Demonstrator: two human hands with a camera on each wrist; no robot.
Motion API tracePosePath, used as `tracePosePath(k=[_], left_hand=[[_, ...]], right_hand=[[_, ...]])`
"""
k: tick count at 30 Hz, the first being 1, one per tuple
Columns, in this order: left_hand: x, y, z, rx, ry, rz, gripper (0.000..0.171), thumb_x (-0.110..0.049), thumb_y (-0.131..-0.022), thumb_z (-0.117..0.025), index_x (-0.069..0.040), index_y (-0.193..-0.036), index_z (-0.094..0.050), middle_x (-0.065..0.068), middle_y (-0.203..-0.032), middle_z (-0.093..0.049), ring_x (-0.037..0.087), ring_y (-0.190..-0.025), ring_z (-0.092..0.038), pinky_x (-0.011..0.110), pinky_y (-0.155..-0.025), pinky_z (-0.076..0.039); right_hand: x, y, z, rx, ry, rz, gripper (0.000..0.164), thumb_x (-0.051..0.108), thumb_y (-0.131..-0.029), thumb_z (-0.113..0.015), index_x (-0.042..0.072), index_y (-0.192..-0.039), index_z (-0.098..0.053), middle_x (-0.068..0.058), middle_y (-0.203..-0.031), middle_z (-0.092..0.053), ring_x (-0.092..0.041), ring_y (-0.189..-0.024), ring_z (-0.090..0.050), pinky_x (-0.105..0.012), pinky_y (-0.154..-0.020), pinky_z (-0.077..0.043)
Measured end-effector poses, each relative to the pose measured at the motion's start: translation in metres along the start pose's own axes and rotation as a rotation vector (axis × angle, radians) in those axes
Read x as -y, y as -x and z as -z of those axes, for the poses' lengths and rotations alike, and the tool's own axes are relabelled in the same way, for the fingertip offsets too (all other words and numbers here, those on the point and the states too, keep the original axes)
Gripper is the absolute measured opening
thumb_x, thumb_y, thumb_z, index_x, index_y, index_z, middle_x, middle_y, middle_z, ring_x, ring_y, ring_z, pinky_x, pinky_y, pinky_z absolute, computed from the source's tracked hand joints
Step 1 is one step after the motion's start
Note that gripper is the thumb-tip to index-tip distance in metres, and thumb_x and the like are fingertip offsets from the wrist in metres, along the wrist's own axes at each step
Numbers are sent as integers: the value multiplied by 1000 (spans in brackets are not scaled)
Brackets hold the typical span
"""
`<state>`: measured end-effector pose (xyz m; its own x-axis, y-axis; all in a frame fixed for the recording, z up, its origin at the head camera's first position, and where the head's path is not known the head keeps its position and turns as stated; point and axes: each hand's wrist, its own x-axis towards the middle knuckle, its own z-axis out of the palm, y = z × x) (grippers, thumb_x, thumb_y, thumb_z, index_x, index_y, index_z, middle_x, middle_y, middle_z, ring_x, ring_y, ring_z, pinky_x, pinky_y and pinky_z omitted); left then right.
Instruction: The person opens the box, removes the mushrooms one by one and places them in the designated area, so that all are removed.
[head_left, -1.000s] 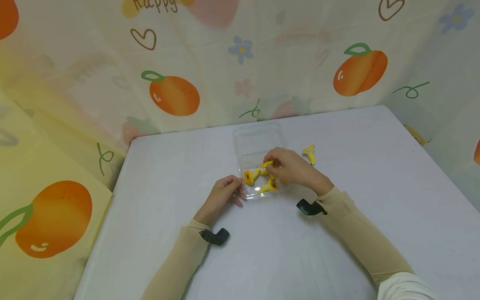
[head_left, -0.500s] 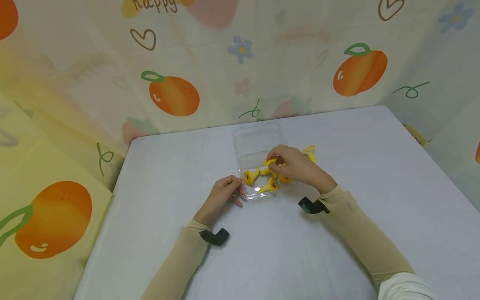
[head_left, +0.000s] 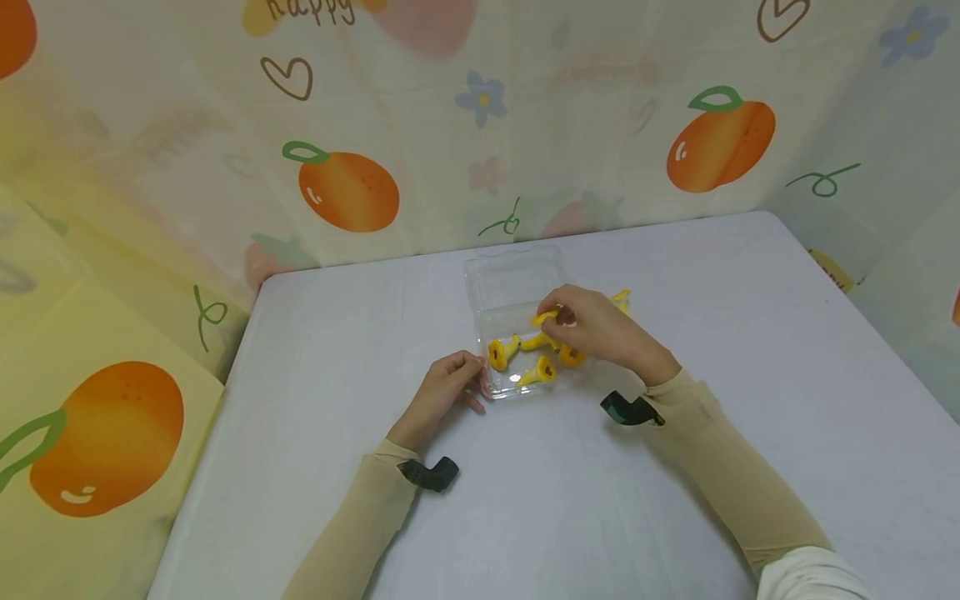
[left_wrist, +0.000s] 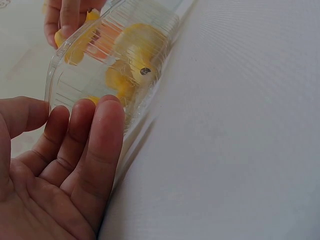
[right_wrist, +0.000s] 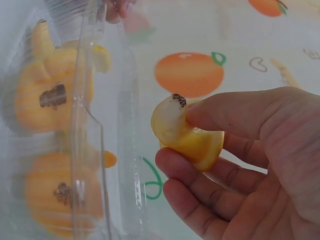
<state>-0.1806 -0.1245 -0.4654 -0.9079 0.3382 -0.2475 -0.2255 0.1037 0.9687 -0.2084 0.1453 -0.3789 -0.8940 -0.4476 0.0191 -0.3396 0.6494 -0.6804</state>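
A clear plastic clamshell box [head_left: 498,390] lies on the table with its lid [head_left: 517,282] folded back. My left hand [head_left: 442,383] pinches the box's near left edge, thumb at the rim and fingertips against the side wall. Between thumb and fingers of my right hand [head_left: 596,333] is a yellow trumpet-shaped mushroom [right_wrist: 170,125] with a dark stem tip, held over the far part of the tray. Several similar mushrooms [head_left: 537,372] lie inside, some with dark patches in their caps. In the right wrist view, two mushroom caps [right_wrist: 52,100] show through the box's wall.
Another yellow mushroom [head_left: 621,300] lies on the table to the right of the box, partly behind the right hand. A white cloth covers the table [head_left: 360,350]. A fruit-patterned curtain [head_left: 427,125] hangs along the back and sides.
My right hand has shifted slightly up and right with the mushroom, uncovering a mushroom at the tray's right side and covering more of the loose one. The left hand stays put.
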Motion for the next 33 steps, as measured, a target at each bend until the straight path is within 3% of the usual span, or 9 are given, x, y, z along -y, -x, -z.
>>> tracePosePath(k=[33], left_hand=[[0, 1, 0, 8, 11, -10, 25, -26, -106, -53, -3, -96, -58, 1, -81, -63, 16, -75, -65, 27, -58, -60]], right_hand=[[-10, 4, 21, -46, 1, -24, 24, 13, -98, -65, 3, -120, -64, -13, -120, -65, -29, -105, -63, -46, -96, -56]])
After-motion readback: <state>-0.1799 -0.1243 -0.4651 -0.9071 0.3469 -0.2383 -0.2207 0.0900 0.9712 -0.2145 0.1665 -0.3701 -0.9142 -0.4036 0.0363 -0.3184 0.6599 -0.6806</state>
